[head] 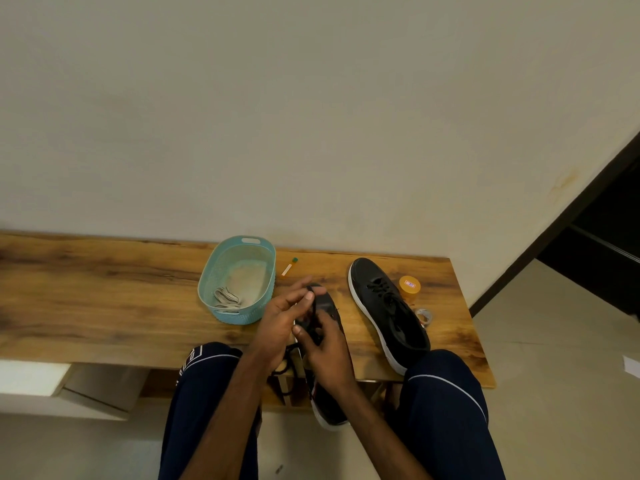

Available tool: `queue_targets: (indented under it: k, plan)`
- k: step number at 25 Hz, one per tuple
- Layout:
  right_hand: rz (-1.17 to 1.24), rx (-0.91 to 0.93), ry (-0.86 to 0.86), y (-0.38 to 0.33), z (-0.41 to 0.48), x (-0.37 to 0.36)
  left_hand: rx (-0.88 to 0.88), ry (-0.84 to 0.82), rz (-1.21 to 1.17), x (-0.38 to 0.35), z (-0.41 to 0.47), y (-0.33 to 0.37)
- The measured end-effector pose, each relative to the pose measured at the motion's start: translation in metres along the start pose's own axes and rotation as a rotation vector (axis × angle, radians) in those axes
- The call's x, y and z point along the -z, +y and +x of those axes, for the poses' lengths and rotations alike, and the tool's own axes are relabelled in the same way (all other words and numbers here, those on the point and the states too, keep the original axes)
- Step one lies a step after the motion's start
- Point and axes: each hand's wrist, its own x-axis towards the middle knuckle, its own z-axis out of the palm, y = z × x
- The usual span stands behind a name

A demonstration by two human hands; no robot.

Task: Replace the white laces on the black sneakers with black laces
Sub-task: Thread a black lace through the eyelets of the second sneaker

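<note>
Relacing near sneaker (pixel 327 405) at table (pixel 104 306) edge | left hand (pixel 282 318) pinches black lace (pixel 285 362), right hand (pixel 327 351) grips sneaker | far sneaker (pixel 388 306) black-laced, I judge done | white laces (pixel 227 299) in basket (pixel 242 241) | this one unfinished.

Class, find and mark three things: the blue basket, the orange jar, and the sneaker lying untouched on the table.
blue basket (pixel 252 314): head view, near outer wall.
orange jar (pixel 410 285): head view, top of lid.
sneaker on the table (pixel 369 292): head view, black upper beside the laces.
</note>
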Motion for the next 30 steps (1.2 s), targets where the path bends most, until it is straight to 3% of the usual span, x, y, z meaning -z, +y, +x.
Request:
queue_targets:
  k: [4,9,12,15,16,19,20,21,23,25,26,30]
  plan:
    - [0.366,-0.125,-0.094,-0.012,0.009,0.027,0.080,0.262,-0.211,0.009,0.005,0.005]
    - [0.443,-0.116,0.101,-0.014,0.027,0.083,0.154,0.510,-0.451,0.022,0.010,0.008]
    - [0.522,-0.115,0.150,-0.011,0.029,0.095,0.179,0.651,-0.423,0.019,0.013,0.007]
    - [0.553,-0.090,0.110,-0.014,0.029,0.098,0.193,0.728,-0.167,0.017,0.011,0.002]
    - [0.490,-0.072,0.090,-0.015,0.029,0.096,0.164,0.694,0.108,0.016,0.007,-0.001]
    - [0.153,0.009,0.024,-0.015,0.021,0.083,0.109,0.531,1.334,0.016,-0.005,-0.015]
    - [0.010,0.040,-0.002,-0.014,0.019,0.077,0.057,0.535,1.477,0.016,-0.008,-0.015]
    - [-0.116,0.066,-0.035,-0.013,0.017,0.070,-0.023,0.515,1.451,0.013,-0.010,-0.014]
    - [-0.248,0.143,-0.081,-0.013,0.015,0.058,-0.205,0.276,1.101,0.008,-0.010,-0.014]
    - [-0.299,0.238,-0.084,-0.013,0.015,0.050,-0.182,-0.030,0.739,0.000,-0.011,-0.013]
    - [-0.305,0.260,-0.074,-0.014,0.016,0.049,-0.144,-0.096,0.658,-0.002,-0.011,-0.013]
    - [-0.307,0.203,0.040,-0.013,0.019,0.060,-0.068,-0.005,0.728,0.007,-0.007,-0.014]
